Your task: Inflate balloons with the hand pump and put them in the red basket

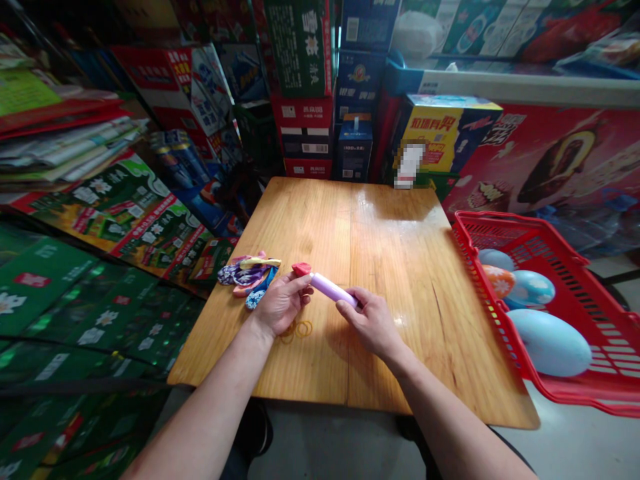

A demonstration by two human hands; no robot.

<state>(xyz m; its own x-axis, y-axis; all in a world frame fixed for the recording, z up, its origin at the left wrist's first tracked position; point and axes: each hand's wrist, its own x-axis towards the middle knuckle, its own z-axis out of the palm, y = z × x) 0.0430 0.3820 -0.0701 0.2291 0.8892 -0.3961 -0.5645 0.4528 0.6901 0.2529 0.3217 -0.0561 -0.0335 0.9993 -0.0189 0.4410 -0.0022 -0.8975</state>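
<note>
A purple tube-shaped pump (330, 289) with a pale tip slants between my hands above the wooden table (390, 267). My right hand (369, 320) is closed round its lower right end. At its tip, my left hand (285, 298) pinches a red balloon (301, 269), which is not inflated. Whether the balloon's neck sits over the tip is too small to tell. Left of my left hand lies a pile of limp patterned balloons (243, 275). Several yellow rubber bands (301, 329) lie on the table just below my left hand.
A red basket (530, 387) holding several inflated balloons (553, 341) stands beyond the table's right edge. Green boxes (60, 287) are stacked on the left. More cartons (305, 140) and a yellow box (435, 133) stand behind the far edge.
</note>
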